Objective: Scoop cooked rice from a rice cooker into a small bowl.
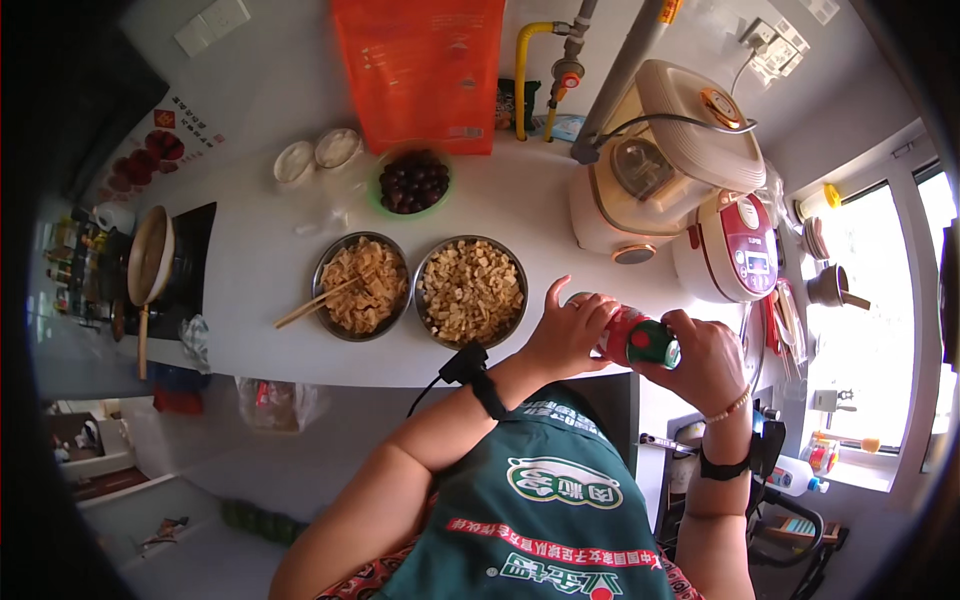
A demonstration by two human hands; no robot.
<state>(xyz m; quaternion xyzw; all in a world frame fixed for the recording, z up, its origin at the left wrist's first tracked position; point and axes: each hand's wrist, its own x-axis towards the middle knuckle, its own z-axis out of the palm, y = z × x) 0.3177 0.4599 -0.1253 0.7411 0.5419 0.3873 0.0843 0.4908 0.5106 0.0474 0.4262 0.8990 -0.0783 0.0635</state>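
Note:
A red and green cylindrical container (628, 337), bearing writing, lies tilted between my two hands at the counter's front edge. My left hand (574, 330) grips its red end, with the index finger raised off it. Around its green end close the fingers of my right hand (701, 356). Left of my hands stands a steel bowl of small pale-brown cubes (471, 291). Beside it is a second steel bowl of thin brown flakes (361, 285), with wooden chopsticks (315, 301) resting in it.
Behind the bowls are a green-rimmed bowl of dark round fruit (414, 181), two small white-filled bowls (337, 148) and a large orange bag (424, 75). A cream countertop appliance (630, 202) and a red-and-white rice cooker (731, 247) stand right. A pan (150, 255) sits on the left hob.

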